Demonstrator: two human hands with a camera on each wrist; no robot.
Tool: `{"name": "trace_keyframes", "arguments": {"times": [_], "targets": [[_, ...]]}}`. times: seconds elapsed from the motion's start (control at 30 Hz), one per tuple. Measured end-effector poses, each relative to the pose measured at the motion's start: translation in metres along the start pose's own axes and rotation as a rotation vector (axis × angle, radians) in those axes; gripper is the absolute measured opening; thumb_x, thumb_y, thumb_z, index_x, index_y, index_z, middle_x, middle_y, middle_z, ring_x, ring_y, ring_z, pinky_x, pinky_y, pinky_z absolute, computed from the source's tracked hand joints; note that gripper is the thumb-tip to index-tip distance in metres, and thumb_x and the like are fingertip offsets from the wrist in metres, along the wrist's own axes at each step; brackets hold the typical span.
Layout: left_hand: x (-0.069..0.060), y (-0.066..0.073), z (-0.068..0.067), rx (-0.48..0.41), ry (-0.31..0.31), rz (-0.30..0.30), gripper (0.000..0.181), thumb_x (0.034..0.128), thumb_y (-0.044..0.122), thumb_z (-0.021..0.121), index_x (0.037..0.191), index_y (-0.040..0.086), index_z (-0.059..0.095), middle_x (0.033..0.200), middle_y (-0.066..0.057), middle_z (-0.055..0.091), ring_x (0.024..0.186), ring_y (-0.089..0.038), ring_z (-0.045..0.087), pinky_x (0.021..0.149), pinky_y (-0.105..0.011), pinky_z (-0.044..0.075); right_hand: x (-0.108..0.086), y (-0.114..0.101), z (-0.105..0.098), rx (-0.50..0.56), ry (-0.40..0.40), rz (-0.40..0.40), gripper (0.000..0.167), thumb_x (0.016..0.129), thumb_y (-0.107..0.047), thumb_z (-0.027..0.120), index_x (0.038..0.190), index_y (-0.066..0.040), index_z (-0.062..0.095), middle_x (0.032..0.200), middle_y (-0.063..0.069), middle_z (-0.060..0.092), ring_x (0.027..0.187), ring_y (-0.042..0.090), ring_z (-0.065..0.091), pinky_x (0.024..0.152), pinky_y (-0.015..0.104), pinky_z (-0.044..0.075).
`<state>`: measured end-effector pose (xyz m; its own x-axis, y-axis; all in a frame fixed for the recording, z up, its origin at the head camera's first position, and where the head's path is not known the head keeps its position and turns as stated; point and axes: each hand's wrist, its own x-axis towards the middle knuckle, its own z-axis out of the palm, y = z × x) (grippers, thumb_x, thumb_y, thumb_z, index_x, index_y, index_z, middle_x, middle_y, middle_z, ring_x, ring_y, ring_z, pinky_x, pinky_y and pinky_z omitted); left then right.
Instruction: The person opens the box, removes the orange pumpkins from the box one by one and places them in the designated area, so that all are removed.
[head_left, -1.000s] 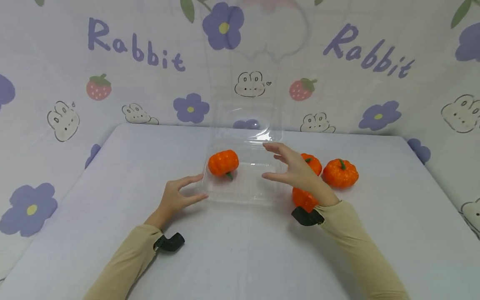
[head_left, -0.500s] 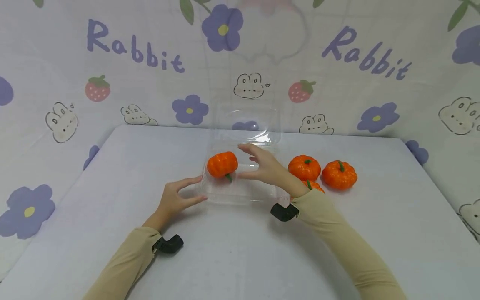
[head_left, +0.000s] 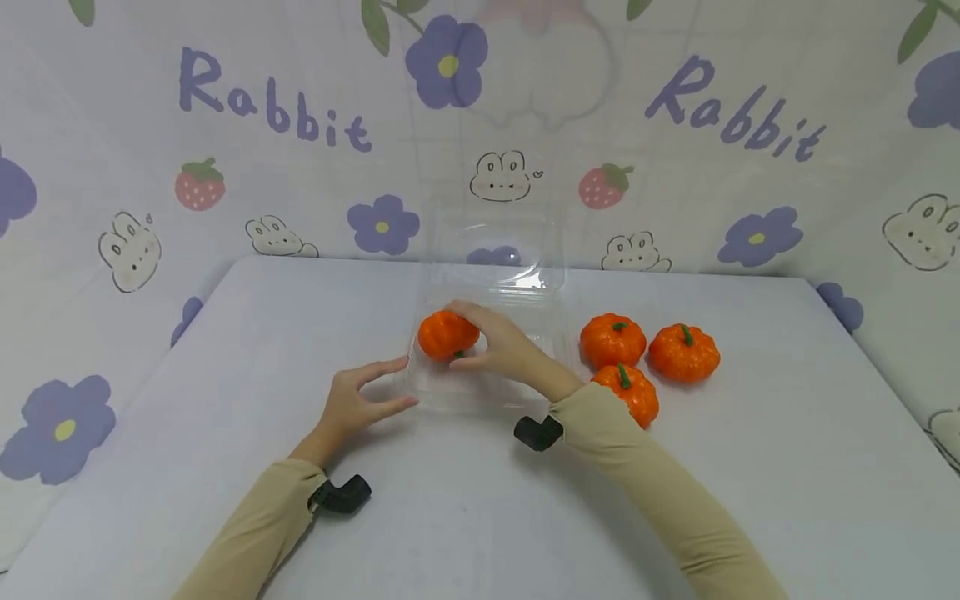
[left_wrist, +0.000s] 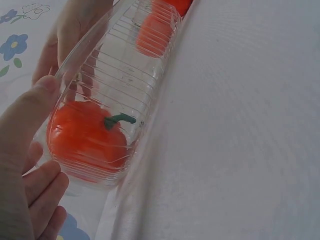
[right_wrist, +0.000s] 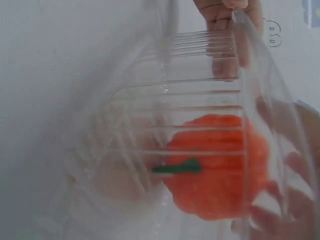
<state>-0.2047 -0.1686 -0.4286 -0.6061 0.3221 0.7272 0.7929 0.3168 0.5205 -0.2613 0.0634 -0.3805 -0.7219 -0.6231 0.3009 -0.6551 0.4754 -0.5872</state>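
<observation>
An orange toy pumpkin (head_left: 442, 337) with a green stem lies tipped on its side in the left end of a clear plastic clamshell box (head_left: 480, 402). My right hand (head_left: 508, 348) reaches into the box and grips the pumpkin, fingers at its far side and thumb near the stem. At the box's left end, my left hand (head_left: 358, 403) touches the wall and rim with spread thumb and fingers. Through the ribbed wall, the left wrist view shows the pumpkin (left_wrist: 85, 140) below the right hand's fingers. The right wrist view is partly blurred by the plastic.
Several pumpkins sit right of the box: a rear one (head_left: 612, 340), a right one (head_left: 684, 353) and a front one (head_left: 632, 395) partly behind my right sleeve. The raised clear lid (head_left: 491, 242) stands at the back, before a printed cloth (head_left: 300, 175).
My right hand has moved left from over the box's right side to the pumpkin inside and taken hold of it. The left hand stays at the box's left end.
</observation>
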Motion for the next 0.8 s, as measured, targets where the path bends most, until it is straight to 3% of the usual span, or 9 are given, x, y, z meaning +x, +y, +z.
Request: {"name": "trace_keyframes", "arguments": {"times": [0.1,0.33,0.43,0.6,0.8], "targets": [[0.001,0.0,0.0,0.011,0.004,0.007,0.048,0.0521,-0.007,0.08,0.095,-0.015,0.062,0.093,-0.023,0.063,0.086,-0.034,0.061,0.084,-0.024,0.045,0.003,-0.001,0.003,-0.04,-0.015,0.029,0.063,0.072,-0.009,0.075,0.129,-0.006,0.047,0.138,0.015,0.036,0.127,0.028,0.028,0.102,0.042,0.025],[0.002,0.003,-0.001,-0.003,0.008,0.004,0.048,0.0511,-0.007,0.081,0.094,-0.016,0.061,0.092,-0.024,0.063,0.085,-0.037,0.061,0.082,-0.03,0.047,0.005,0.004,0.01,-0.158,0.053,0.045,0.061,0.067,-0.003,0.078,0.122,-0.01,0.053,0.134,0.014,0.04,0.115,0.033,0.035,0.094,0.043,0.036],[0.001,0.003,-0.001,-0.018,0.01,-0.002,0.049,0.0513,-0.008,0.081,0.095,-0.015,0.061,0.093,-0.024,0.063,0.086,-0.037,0.061,0.083,-0.028,0.047,0.004,0.007,0.014,-0.201,0.106,0.015,0.057,0.066,-0.002,0.078,0.117,-0.007,0.053,0.126,0.014,0.047,0.111,0.032,0.039,0.094,0.04,0.036],[0.0,0.001,0.0,-0.046,0.008,0.003,0.049,0.0521,-0.008,0.081,0.096,-0.014,0.062,0.094,-0.025,0.062,0.087,-0.037,0.061,0.084,-0.028,0.046,0.002,0.007,0.014,-0.172,0.189,0.031,0.046,0.069,-0.001,0.075,0.11,-0.004,0.053,0.107,0.012,0.049,0.1,0.027,0.05,0.091,0.034,0.041],[0.001,0.001,0.0,-0.043,0.005,0.005,0.048,0.053,-0.007,0.081,0.097,-0.014,0.062,0.095,-0.025,0.062,0.088,-0.036,0.06,0.083,-0.031,0.047,-0.004,0.007,0.006,-0.142,0.096,0.141,0.056,0.077,-0.013,0.072,0.127,-0.014,0.048,0.097,0.012,0.046,0.087,0.026,0.05,0.083,0.036,0.045]]}}
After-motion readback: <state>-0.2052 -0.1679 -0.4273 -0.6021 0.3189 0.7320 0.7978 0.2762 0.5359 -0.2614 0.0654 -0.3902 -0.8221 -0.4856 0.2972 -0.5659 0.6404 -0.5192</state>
